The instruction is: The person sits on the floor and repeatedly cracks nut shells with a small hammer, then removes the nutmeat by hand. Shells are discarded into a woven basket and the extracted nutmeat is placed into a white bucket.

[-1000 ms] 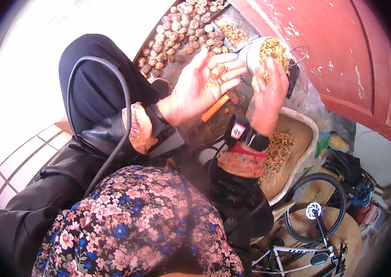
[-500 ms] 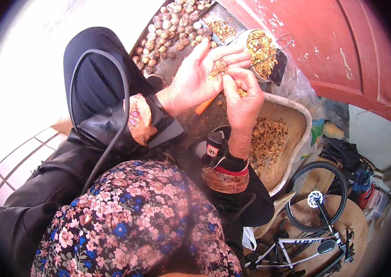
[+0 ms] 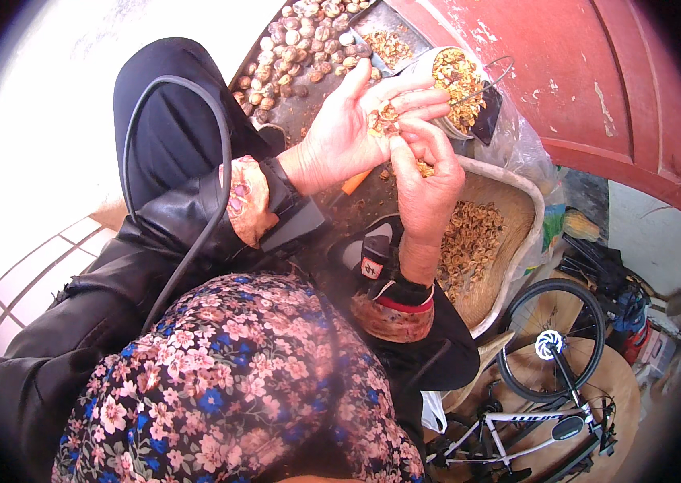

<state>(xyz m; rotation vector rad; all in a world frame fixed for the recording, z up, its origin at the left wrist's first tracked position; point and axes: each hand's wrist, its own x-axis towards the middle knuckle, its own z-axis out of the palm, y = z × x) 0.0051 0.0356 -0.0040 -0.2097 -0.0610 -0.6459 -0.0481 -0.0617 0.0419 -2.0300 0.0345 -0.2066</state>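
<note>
The person's left hand (image 3: 346,135) lies spread palm-up, bearing walnut fragments (image 3: 383,122); at its four o'clock, the right hand (image 3: 429,183) curls around kernel pieces (image 3: 425,168) — a white bucket (image 3: 425,69) stands at two.

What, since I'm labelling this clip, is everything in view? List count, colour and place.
whole walnuts: many, brown and tan, top centre
tray: one, grey, right of the walnuts, holding brown bits
bucket: one, white, upper right, holding yellow-brown nut pieces
basin: one, tan, right of centre, holding brown fragments
stick: one, orange, centre, partly hidden
door panel: one, red, upper right
bicycle: one, white and black, lower right
cable: one, dark grey, left
floral top: one, black, pink and blue, bottom
left hand: one, bare, palm up, centre, bearing nut pieces
right hand: one, bare, pinching beside the left palm
</note>
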